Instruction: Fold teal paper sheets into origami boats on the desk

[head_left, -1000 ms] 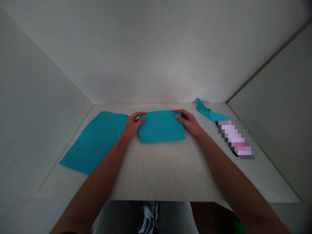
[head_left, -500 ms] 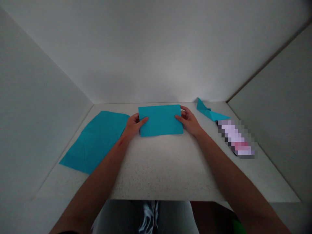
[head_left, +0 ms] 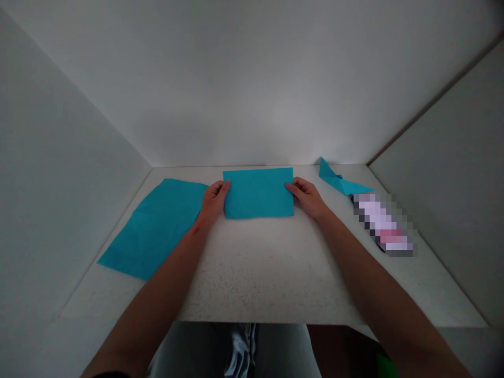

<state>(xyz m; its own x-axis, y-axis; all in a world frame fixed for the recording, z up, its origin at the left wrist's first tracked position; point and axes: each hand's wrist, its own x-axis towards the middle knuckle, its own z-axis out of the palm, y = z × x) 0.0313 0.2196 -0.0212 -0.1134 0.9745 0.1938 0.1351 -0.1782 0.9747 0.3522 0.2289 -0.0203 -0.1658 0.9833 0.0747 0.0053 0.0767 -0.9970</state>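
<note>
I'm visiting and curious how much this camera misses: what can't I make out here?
All in the head view:
Phone: screen, masked by coloured blocks.
Left hand and right hand: some fingertips, behind the middle sheet.
Middle sheet: far side, facing away.
Left sheet: part of its outline, behind the left forearm.
Green thing: cut off by the bottom edge; too little shows to identify.

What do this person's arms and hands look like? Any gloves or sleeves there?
The left hand and right hand wear no gloves. Both visible forearms show no sleeves; a dark edge, too cropped to identify, crosses the left one below.
</note>
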